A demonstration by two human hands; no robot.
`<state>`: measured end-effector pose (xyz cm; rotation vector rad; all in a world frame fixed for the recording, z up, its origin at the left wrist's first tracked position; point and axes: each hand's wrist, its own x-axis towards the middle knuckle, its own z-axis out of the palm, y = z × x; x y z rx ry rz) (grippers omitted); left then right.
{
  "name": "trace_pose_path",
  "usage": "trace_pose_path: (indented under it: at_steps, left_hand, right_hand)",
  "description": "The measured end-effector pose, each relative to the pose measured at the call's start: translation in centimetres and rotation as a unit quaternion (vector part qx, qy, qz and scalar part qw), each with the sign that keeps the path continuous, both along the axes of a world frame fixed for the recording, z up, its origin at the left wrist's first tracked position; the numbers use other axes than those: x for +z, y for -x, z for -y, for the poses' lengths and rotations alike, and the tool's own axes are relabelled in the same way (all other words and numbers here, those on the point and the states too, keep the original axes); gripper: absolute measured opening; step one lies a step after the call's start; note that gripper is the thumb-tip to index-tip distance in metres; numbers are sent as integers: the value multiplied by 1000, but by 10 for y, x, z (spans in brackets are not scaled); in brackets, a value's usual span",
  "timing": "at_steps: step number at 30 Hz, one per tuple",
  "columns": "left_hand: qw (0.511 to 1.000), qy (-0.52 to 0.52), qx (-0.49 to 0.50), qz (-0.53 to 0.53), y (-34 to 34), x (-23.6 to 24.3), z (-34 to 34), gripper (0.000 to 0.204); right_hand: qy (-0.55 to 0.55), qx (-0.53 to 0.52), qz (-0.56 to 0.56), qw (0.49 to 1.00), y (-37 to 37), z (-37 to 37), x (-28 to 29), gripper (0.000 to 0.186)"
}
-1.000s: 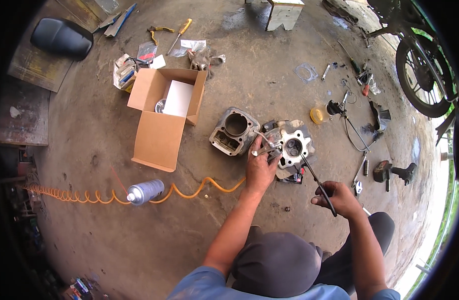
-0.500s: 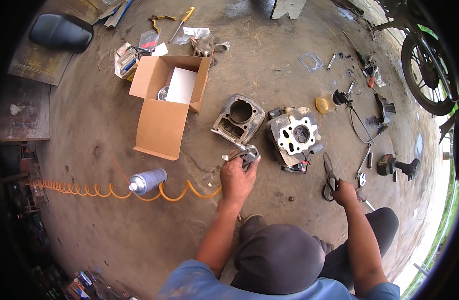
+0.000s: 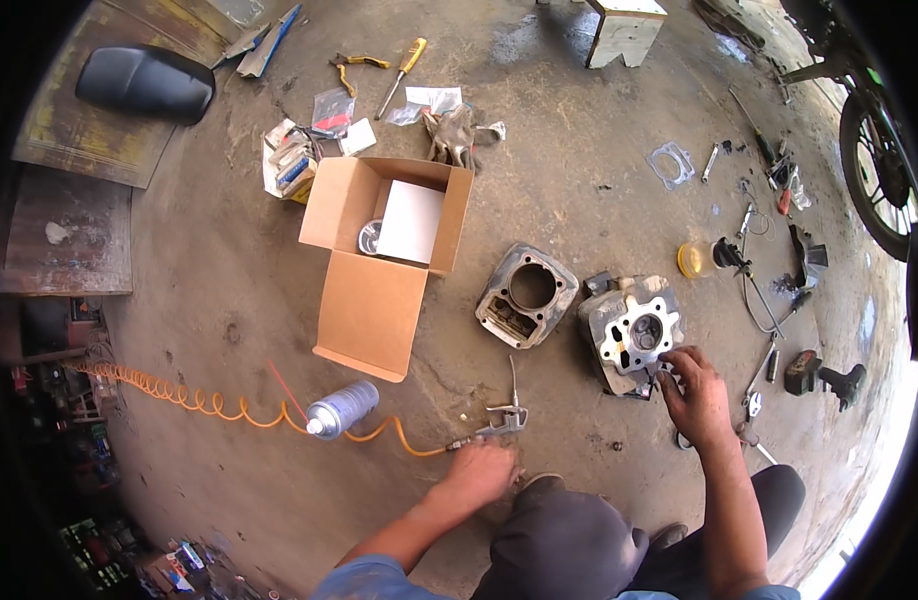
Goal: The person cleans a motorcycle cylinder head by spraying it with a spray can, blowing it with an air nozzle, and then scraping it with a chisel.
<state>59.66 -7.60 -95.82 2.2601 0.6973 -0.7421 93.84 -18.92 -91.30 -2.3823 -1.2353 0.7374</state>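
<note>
My left hand (image 3: 482,472) is low over the floor, right beside a metal air blow gun (image 3: 506,420) on an orange coiled hose (image 3: 389,428). Its fingers are mostly hidden, so whether they still touch the gun is unclear. My right hand (image 3: 697,398) reaches the near right corner of an engine cylinder head (image 3: 624,345), thumb and forefinger apart and bent, nothing visible between them. To the head's left stands a cylinder block (image 3: 519,318) with a round bore. A scissors handle (image 3: 684,440) shows partly beneath my right wrist.
An open cardboard box (image 3: 364,315) and a spray can (image 3: 344,408) are to the left. Pliers (image 3: 354,68), a screwdriver (image 3: 404,75) and gloves (image 3: 454,135) lie behind. Rightward are a gasket (image 3: 671,165), a yellow cup (image 3: 691,261), a cordless drill (image 3: 824,378) and a motorcycle wheel (image 3: 874,170).
My left hand has lowered the blow gun from near the cylinder block toward me. My right hand has left the scissors for the cylinder head. The whole view has shifted.
</note>
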Motion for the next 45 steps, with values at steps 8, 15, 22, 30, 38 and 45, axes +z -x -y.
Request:
trace_pose_path:
  at_steps: [8, 15, 22, 30, 38, 45]
  left_hand:
    - [841, -367, 184, 353, -152, 20, -466, 27]
    - [902, -358, 234, -61, -171, -127, -666, 53]
    - [892, -342, 289, -65, -193, -148, -643, 39]
    - [861, -30, 484, 156, -163, -97, -665, 26]
    - [821, -17, 436, 369, -157, 9, -519, 27]
    - [899, 244, 172, 321, -166, 110, -268, 19]
  right_hand:
    - [39, -72, -35, 996, -8, 10, 53, 36]
    - [81, -131, -58, 986, 0, 55, 75, 38]
    - [142, -141, -55, 978, 20, 84, 73, 34]
    - [33, -88, -64, 994, -20, 51, 78, 32]
    - [-63, 94, 197, 974, -41, -112, 81, 69]
    - [-147, 338, 422, 828, -58, -228, 90, 55]
